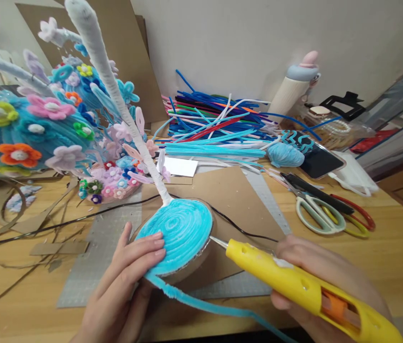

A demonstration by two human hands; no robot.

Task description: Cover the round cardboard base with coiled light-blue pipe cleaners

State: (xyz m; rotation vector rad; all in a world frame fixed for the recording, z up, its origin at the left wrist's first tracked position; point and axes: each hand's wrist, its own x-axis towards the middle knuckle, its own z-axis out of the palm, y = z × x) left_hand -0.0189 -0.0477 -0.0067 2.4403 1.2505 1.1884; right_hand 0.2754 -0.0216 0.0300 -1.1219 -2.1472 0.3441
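Note:
My left hand (129,271) grips the near left side of a round cardboard base (194,265), fingers on top and thumb side below. Bright blue pipe cleaner is coiled in a spiral (183,228) over its top. A loose tail of the pipe cleaner (215,308) trails toward the lower right. From the far edge of the base rises a white-wrapped stem (129,119). Wrapped around a yellow hot glue gun (276,276), my right hand (326,271) keeps its metal nozzle at the right rim of the disc.
Pipe-cleaner flowers on a blue form (36,128) stand at left. A pile of pipe cleaners (215,128) lies at the back. Scissors (317,209), a phone (319,159) and a bottle (290,88) are at right. A black cord (68,221) crosses the cutting mat (90,267).

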